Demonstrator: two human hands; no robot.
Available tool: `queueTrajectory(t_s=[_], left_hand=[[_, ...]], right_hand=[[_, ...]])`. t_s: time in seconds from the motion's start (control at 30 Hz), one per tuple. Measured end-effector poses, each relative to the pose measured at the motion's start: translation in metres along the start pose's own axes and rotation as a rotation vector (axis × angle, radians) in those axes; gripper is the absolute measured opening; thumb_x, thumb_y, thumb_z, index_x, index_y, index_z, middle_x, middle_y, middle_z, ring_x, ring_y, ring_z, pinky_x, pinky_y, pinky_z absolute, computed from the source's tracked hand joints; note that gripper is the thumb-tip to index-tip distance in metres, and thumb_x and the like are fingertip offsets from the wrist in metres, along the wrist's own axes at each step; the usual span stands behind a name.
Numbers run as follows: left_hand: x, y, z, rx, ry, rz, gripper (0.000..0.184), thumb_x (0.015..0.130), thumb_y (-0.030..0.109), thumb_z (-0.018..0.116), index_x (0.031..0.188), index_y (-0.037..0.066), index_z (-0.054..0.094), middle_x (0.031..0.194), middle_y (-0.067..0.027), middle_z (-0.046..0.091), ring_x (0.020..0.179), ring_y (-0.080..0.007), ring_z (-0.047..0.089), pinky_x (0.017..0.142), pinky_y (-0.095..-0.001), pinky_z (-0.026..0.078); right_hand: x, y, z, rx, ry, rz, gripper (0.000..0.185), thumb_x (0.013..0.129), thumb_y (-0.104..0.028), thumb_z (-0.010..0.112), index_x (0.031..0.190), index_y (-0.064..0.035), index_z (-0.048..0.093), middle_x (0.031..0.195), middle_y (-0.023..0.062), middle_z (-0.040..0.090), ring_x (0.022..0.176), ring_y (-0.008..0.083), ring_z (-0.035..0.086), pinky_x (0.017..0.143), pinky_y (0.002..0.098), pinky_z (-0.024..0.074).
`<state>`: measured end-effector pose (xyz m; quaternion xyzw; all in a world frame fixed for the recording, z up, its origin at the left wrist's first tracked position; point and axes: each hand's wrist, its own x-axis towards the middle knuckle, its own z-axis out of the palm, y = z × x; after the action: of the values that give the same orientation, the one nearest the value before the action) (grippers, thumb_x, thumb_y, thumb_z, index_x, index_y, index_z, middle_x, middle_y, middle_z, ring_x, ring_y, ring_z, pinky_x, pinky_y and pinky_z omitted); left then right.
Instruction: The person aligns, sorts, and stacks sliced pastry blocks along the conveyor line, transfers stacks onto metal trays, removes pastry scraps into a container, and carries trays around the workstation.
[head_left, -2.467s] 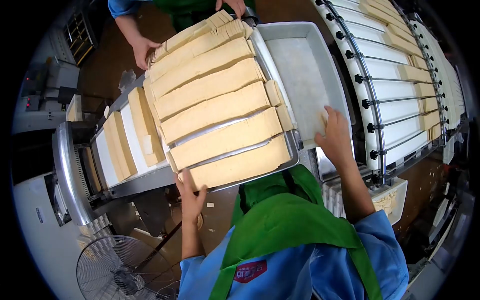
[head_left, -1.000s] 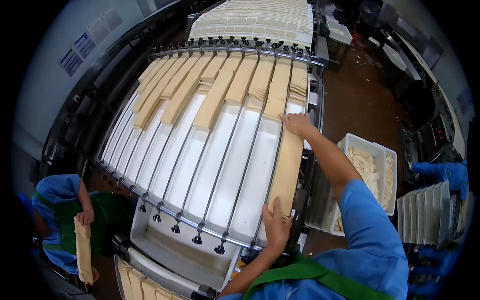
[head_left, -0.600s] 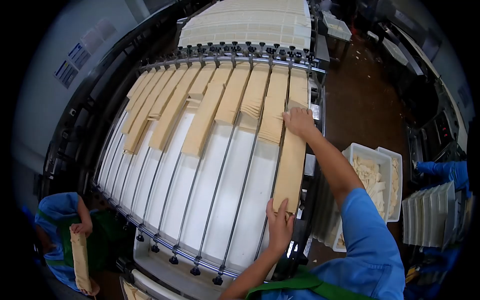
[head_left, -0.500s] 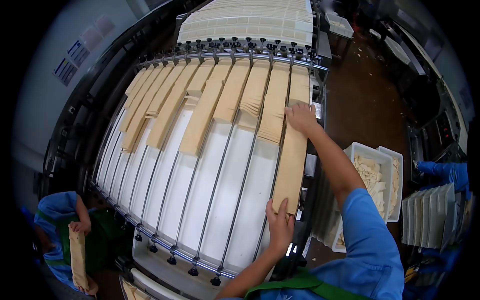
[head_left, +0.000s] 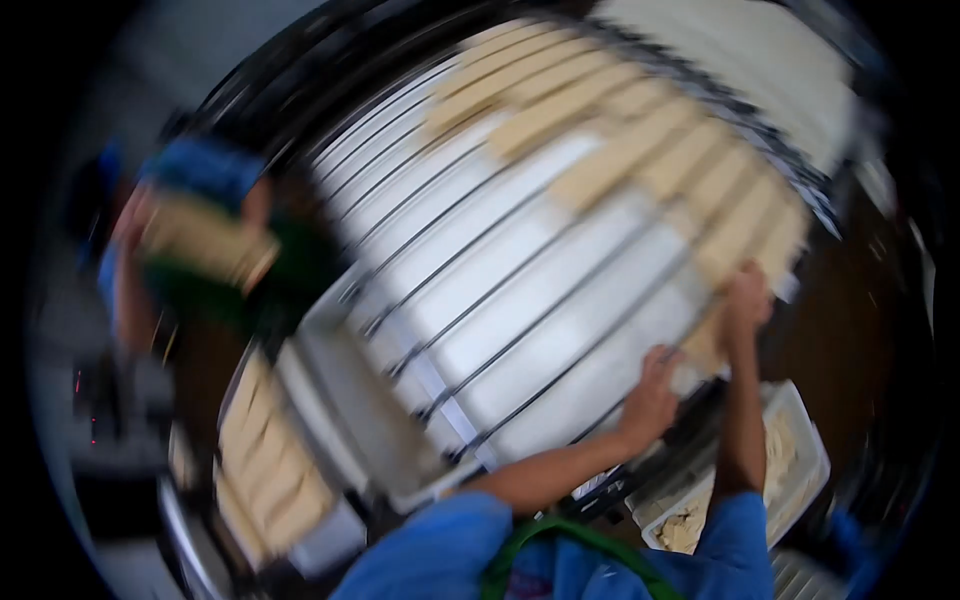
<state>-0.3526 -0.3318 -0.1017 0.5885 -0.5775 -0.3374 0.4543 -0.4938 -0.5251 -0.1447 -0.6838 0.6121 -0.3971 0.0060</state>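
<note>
A long, narrow stack of beige dough sheets (head_left: 706,340) lies along the right edge of the white conveyor belt (head_left: 520,300). My right hand (head_left: 748,298) is closed on the upper part of this stack. Its near end is by my left hand (head_left: 650,400), whose fingers are curled against it, though motion blur softens their outline. More beige dough stacks (head_left: 625,165) lie side by side across the far half of the belt, between thin metal rods (head_left: 545,265).
A white bin of dough scraps (head_left: 790,470) stands at the lower right. At left, another person (head_left: 205,170) holds a dough stack (head_left: 205,240). Below the belt's near edge are a pale tray (head_left: 365,410) and dough pieces (head_left: 270,460) in a container.
My view has swung left and tilted, blurring the picture. Both hands stay at the right-edge stack. The other person's dough stack has turned from upright to nearly level.
</note>
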Motion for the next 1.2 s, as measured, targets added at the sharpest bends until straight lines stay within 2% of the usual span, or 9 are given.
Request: queueTrajectory(t_s=[0.23,0.43,0.6,0.73,0.8,0.87,1.0,1.07,1.2], left_hand=[[-0.103,-0.018,-0.183,0.029,0.768,-0.002,0.046,0.073,-0.007,0.042,0.119,-0.002,0.041,0.120,-0.0200,0.041,0.114,-0.0350,0.042,0.100,-0.0346,0.033],[-0.239,-0.063,-0.302,0.467,0.887,-0.369,0.053,0.080,-0.005,0.051,0.131,0.005,0.039,0.134,-0.0223,0.033,0.124,-0.0375,0.036,0.101,-0.0395,0.033],[-0.390,-0.078,-0.367,0.395,1.151,-0.342,0.038,0.080,-0.006,0.050,0.117,0.003,0.049,0.123,-0.0155,0.044,0.106,-0.0264,0.050,0.082,-0.0298,0.046],[-0.531,-0.114,-0.441,0.462,1.605,-0.733,0.044,0.086,0.004,0.050,0.128,-0.001,0.040,0.125,-0.0181,0.044,0.115,-0.0286,0.044,0.092,-0.0363,0.040],[-0.607,-0.150,-0.477,0.977,1.488,-1.034,0.050,0.090,0.014,0.047,0.135,-0.002,0.034,0.129,-0.0231,0.042,0.118,-0.0347,0.042,0.098,-0.0426,0.034],[-0.659,-0.174,-0.516,0.937,1.388,-1.022,0.051,0.091,0.017,0.046,0.135,-0.002,0.033,0.129,-0.0250,0.042,0.119,-0.0370,0.040,0.099,-0.0443,0.033],[-0.666,-0.181,-0.550,0.620,1.011,-0.819,0.055,0.090,0.026,0.049,0.136,0.000,0.033,0.127,-0.0286,0.042,0.114,-0.0418,0.043,0.100,-0.0458,0.033],[-0.639,-0.163,-0.564,0.474,0.861,-0.690,0.057,0.090,0.029,0.052,0.136,0.001,0.034,0.126,-0.0294,0.042,0.112,-0.0430,0.045,0.100,-0.0458,0.033],[-0.635,-0.114,-0.570,0.390,0.483,-1.002,0.094,0.059,0.024,0.085,0.137,0.015,0.033,0.115,-0.0279,0.039,0.104,-0.0462,0.049,0.090,-0.0448,0.043]], right_hand=[[-0.106,-0.206,-0.041,0.518,-0.537,-0.071,0.036,0.096,-0.017,0.041,0.128,0.0006,0.044,0.128,0.0149,0.047,0.123,0.0282,0.039,0.104,0.0383,0.0274],[-0.243,-0.406,-0.024,0.907,-1.194,-0.206,0.031,0.083,-0.011,0.064,0.111,-0.0016,0.055,0.093,0.0081,0.061,0.084,0.0161,0.057,0.079,0.0286,0.0464],[-0.374,-0.524,0.005,0.770,-1.549,-0.273,0.043,0.079,-0.021,0.069,0.111,-0.0001,0.049,0.078,0.0123,0.062,0.074,0.0222,0.060,0.067,0.0322,0.0479],[-0.442,-0.566,0.023,0.596,-1.513,-0.371,0.051,0.077,-0.012,0.065,0.119,-0.0019,0.038,0.081,0.0163,0.061,0.073,0.0316,0.061,0.068,0.0401,0.0476],[-0.443,-0.565,0.026,0.551,-1.342,-0.385,0.054,0.075,-0.007,0.063,0.122,-0.0028,0.037,0.090,0.0211,0.059,0.082,0.0344,0.060,0.074,0.0425,0.0464],[-0.410,-0.570,0.002,0.360,-0.984,-0.770,0.070,0.072,-0.011,0.067,0.132,-0.0050,0.031,0.099,0.0236,0.056,0.092,0.0352,0.057,0.079,0.0445,0.0448],[-0.436,-0.593,-0.045,0.161,-1.041,-1.049,0.086,0.067,-0.014,0.073,0.138,-0.0034,0.025,0.104,0.0257,0.054,0.098,0.0395,0.052,0.089,0.0437,0.0411],[-0.464,-0.613,-0.058,0.137,-1.569,-0.849,0.092,0.067,-0.022,0.076,0.140,-0.0075,0.022,0.103,0.0271,0.054,0.099,0.0391,0.052,0.086,0.0442,0.0437],[-0.494,-0.615,-0.052,-0.126,-1.407,-0.825,0.099,0.066,-0.025,0.078,0.143,-0.0116,0.017,0.103,0.0293,0.053,0.099,0.0399,0.054,0.082,0.0455,0.0456]])
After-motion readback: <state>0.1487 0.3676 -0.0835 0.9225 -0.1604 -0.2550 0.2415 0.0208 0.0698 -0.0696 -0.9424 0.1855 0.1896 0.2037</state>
